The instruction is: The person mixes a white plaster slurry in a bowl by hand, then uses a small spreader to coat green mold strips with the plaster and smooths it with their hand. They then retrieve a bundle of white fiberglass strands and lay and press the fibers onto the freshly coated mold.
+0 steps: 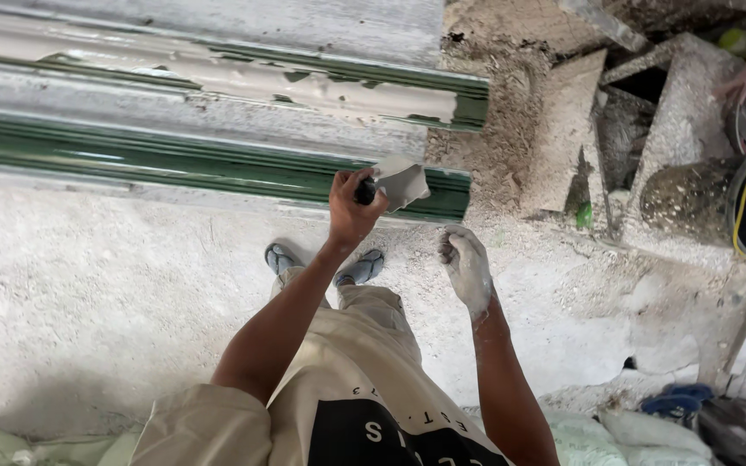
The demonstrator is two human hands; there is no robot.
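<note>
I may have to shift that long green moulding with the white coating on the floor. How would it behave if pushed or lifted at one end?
The green moulding looks long and rigid, so probably heavy and awkward from one end. Its rounded glossy ribs may be slippery, more so where coating is wet. The left hand works a putty knife at its end; pushing could smear it.

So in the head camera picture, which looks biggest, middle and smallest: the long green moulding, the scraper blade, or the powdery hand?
1. Long green moulding, by far the largest.
2. Powdery right hand.
3. Scraper blade, held in the left hand.
The last two look close in size, so that order is unsure.
</note>
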